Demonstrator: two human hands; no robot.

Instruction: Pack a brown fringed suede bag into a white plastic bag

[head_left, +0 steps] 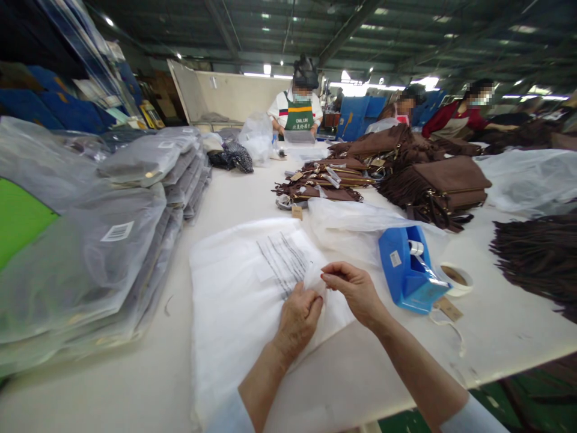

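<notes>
A white bag (229, 282) with several lines of dark print lies flat on the table in front of me; its material looks thin and partly see-through. My left hand (298, 319) rests on its right part, fingers curled in and pressed on a gathered fold. Just to the right, my right hand (354, 293) pinches the raised edge of the same bag between thumb and fingertips. Beyond my right hand stands a blue tape dispenser (403, 273) with clear tape. A roll of tape (457, 278) and a small brown tag (448, 308) lie beside it.
Stacks of packed plastic bags (90, 264) with barcode labels fill the left side. Brown fringed handbags (451, 180) pile up at the right and middle back. Clear plastic sheeting (536, 180) lies far right. Co-workers, one in a green apron (300, 117), stand across the table (234, 198).
</notes>
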